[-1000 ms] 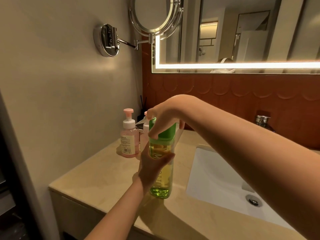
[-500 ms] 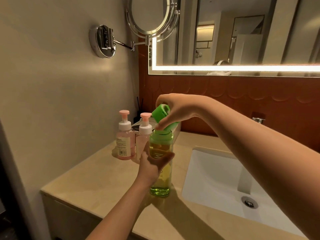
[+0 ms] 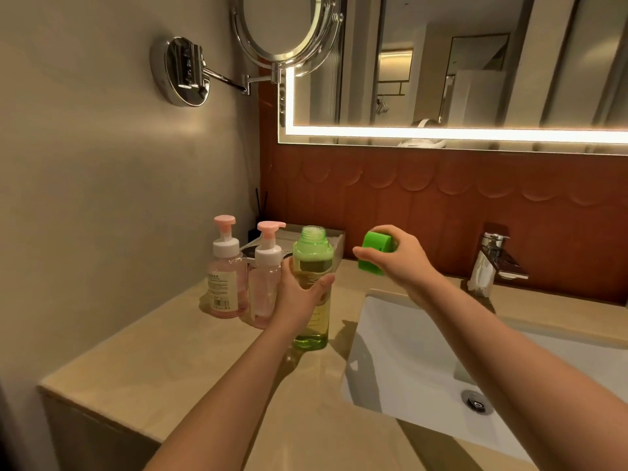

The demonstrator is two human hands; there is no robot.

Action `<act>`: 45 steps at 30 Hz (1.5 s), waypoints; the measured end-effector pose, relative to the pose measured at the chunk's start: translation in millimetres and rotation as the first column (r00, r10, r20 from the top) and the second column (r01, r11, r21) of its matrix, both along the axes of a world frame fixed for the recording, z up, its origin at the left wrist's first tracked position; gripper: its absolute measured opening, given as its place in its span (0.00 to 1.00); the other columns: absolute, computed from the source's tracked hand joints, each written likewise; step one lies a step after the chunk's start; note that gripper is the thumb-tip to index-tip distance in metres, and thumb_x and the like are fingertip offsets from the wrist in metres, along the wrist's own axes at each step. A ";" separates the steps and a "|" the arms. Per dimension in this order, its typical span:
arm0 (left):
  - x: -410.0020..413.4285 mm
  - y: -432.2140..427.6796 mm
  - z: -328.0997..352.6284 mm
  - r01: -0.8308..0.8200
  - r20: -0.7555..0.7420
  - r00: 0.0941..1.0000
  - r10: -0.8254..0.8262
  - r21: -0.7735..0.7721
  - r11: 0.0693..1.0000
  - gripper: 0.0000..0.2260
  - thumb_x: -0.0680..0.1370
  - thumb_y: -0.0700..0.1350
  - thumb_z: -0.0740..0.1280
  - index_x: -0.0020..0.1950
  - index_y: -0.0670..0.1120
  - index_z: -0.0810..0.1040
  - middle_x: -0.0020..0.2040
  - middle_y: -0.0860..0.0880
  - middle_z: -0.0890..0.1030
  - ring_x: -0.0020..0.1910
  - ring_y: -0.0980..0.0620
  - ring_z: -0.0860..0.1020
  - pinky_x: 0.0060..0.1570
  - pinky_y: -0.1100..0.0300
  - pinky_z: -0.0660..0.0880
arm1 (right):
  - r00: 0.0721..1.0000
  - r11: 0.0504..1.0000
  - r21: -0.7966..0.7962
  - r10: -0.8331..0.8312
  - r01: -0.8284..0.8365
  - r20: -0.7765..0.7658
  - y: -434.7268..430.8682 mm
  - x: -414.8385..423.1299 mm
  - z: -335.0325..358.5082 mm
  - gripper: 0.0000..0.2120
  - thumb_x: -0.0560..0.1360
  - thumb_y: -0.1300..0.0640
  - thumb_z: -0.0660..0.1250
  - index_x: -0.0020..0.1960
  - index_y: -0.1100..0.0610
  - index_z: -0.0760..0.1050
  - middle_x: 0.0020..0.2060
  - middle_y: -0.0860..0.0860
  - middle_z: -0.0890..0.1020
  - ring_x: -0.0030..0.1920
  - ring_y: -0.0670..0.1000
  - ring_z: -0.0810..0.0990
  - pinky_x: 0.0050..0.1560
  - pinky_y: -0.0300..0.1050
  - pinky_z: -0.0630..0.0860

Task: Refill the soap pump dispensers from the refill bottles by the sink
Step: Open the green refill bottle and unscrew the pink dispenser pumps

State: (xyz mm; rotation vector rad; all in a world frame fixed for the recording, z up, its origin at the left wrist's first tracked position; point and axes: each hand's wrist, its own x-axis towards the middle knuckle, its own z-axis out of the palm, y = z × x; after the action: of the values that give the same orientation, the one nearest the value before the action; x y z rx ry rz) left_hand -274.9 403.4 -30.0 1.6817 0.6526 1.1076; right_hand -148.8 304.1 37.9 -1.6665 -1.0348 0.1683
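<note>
A green refill bottle (image 3: 312, 263) of yellow-green liquid stands upright on the beige counter (image 3: 190, 348), its threaded neck uncovered. My left hand (image 3: 299, 300) is wrapped around its middle. My right hand (image 3: 397, 260) holds the bottle's green cap (image 3: 373, 254) in the air to the right of the bottle, near the sink's back left corner. Two pink pump dispensers stand left of the bottle: one with a label (image 3: 224, 277) and one (image 3: 266, 270) partly hidden behind my left hand. Both have their pump heads on.
A white sink basin (image 3: 407, 368) with a drain (image 3: 475, 402) lies to the right, and a chrome faucet (image 3: 492, 260) stands behind it. A tray (image 3: 336, 243) sits behind the bottles. A swing-arm mirror (image 3: 282, 32) juts from the left wall above.
My right hand has lifted the green cap off the refill bottle and carried it to the right. The bottle's neck now stands uncovered. My left hand kept its hold.
</note>
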 end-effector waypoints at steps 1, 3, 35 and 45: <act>3.3 2.9 0.7 0.002 -0.011 1.000 -0.002 -0.001 1.000 0.32 0.73 0.49 0.70 0.72 0.46 0.57 0.65 0.48 0.70 0.62 0.51 0.69 0.56 0.58 0.64 | 0.999 1.000 0.004 -0.009 0.009 -0.045 0.3 1.9 -7.2 0.18 0.66 0.52 0.76 0.52 0.51 0.73 0.44 0.48 0.76 0.49 0.51 0.76 0.48 0.47 0.79; 8.3 7.8 0.8 0.012 -0.039 0.999 -0.012 0.002 1.000 0.32 0.74 0.50 0.68 0.72 0.47 0.54 0.67 0.48 0.68 0.65 0.50 0.67 0.59 0.55 0.64 | 0.996 0.999 -0.011 -0.044 0.043 -0.074 0.7 3.3 -22.1 0.20 0.66 0.52 0.76 0.52 0.53 0.71 0.44 0.49 0.75 0.46 0.49 0.76 0.45 0.46 0.78; -23.0 -1.4 1.6 -0.108 0.003 0.994 0.108 0.113 0.988 0.14 0.78 0.42 0.63 0.64 0.48 0.70 0.57 0.55 0.74 0.59 0.58 0.72 0.55 0.63 0.71 | 0.945 0.998 0.069 -0.034 0.012 0.326 22.2 -68.9 -77.5 0.06 0.77 0.54 0.63 0.52 0.51 0.67 0.48 0.46 0.72 0.45 0.43 0.72 0.44 0.33 0.71; -86.1 20.4 0.0 -0.248 -0.041 0.966 0.254 0.112 0.962 0.04 0.75 0.40 0.67 0.46 0.48 0.75 0.44 0.53 0.78 0.47 0.54 0.77 0.45 0.62 0.77 | 0.355 0.978 -0.096 0.024 0.187 0.934 93.1 -89.4 24.2 0.21 0.77 0.47 0.61 0.68 0.53 0.67 0.62 0.53 0.72 0.61 0.56 0.69 0.59 0.50 0.67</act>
State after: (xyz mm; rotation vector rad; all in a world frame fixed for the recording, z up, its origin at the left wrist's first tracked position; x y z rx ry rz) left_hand -361.1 423.8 -30.0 1.7588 0.8745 1.2978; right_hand -238.2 397.2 62.1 -1.9915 -1.8145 -0.9441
